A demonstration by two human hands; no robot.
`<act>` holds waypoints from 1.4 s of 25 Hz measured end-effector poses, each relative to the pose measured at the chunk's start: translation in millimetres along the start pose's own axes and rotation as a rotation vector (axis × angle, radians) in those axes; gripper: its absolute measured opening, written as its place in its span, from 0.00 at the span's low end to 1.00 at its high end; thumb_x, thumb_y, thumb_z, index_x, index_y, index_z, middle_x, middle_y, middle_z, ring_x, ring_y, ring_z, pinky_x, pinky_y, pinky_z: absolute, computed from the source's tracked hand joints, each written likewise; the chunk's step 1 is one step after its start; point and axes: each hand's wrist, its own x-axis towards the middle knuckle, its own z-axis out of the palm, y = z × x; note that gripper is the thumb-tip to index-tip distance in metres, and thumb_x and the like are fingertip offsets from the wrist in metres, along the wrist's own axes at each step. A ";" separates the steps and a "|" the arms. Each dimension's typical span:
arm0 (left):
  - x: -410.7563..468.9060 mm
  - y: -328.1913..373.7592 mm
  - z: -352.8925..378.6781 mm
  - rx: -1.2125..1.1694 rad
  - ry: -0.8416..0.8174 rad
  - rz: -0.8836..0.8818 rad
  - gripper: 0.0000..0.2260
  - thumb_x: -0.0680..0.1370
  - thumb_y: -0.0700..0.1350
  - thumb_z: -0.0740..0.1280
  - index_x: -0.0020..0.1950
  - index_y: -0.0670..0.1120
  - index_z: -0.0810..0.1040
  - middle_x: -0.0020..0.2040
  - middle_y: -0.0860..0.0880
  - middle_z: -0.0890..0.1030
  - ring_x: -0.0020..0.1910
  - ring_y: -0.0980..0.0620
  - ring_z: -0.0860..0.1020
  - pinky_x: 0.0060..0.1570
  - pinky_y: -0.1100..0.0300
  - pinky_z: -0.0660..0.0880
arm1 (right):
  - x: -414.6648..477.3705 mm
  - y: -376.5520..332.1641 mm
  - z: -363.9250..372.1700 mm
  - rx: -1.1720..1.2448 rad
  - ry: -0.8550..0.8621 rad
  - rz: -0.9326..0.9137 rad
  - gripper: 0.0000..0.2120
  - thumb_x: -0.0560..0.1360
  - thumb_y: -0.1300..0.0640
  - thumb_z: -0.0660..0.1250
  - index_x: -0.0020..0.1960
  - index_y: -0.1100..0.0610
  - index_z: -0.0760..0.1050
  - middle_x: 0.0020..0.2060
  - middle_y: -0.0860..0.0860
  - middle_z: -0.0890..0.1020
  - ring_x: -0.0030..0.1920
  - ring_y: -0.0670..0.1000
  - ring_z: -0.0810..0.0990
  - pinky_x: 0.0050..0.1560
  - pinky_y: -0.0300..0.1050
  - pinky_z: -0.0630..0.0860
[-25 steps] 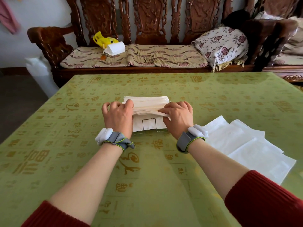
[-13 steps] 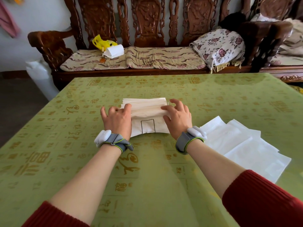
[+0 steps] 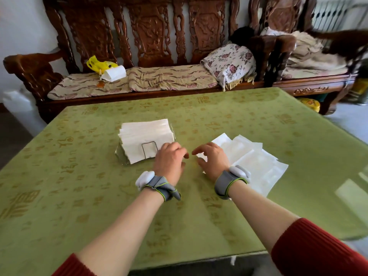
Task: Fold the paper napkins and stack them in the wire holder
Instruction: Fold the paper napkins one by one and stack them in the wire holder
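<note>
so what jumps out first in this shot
A thick napkin stack sits in the wire holder mid-table on the green cloth. To its right lie loose napkins, and the left hand and right hand are between the two piles. A carved bench fills the back.

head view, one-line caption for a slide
Wire holder filled with folded napkins; left hand beside it, right hand at the loose napkins.
</note>
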 end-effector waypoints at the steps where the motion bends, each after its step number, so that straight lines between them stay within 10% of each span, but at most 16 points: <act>1: -2.6 19.6 9.7 -0.051 -0.078 0.054 0.10 0.69 0.39 0.71 0.49 0.47 0.80 0.51 0.47 0.77 0.55 0.44 0.73 0.53 0.53 0.70 | -8.9 10.2 -7.6 -0.013 0.005 0.011 0.15 0.70 0.64 0.65 0.52 0.50 0.80 0.49 0.51 0.79 0.51 0.54 0.76 0.55 0.47 0.73; 8: -3.2 87.2 63.2 -0.216 -0.212 0.075 0.20 0.71 0.34 0.66 0.62 0.46 0.74 0.60 0.46 0.74 0.60 0.46 0.72 0.58 0.57 0.70 | -35.1 67.1 -47.6 0.005 0.195 0.268 0.28 0.68 0.69 0.57 0.65 0.50 0.69 0.51 0.47 0.79 0.54 0.54 0.72 0.53 0.41 0.67; 17: 9.3 79.3 79.2 -0.196 -0.155 0.045 0.20 0.73 0.31 0.55 0.61 0.43 0.75 0.60 0.44 0.74 0.59 0.44 0.72 0.55 0.53 0.71 | -36.3 86.8 -37.9 -0.115 0.033 0.230 0.23 0.70 0.64 0.57 0.61 0.46 0.74 0.56 0.48 0.77 0.57 0.54 0.73 0.58 0.46 0.71; 35: 9.8 60.3 76.4 -0.123 -0.108 0.212 0.15 0.66 0.32 0.69 0.51 0.44 0.79 0.51 0.47 0.77 0.51 0.43 0.75 0.44 0.50 0.76 | -28.5 79.5 -24.7 -0.108 0.009 0.164 0.22 0.70 0.64 0.58 0.57 0.46 0.78 0.59 0.50 0.75 0.60 0.55 0.72 0.59 0.48 0.71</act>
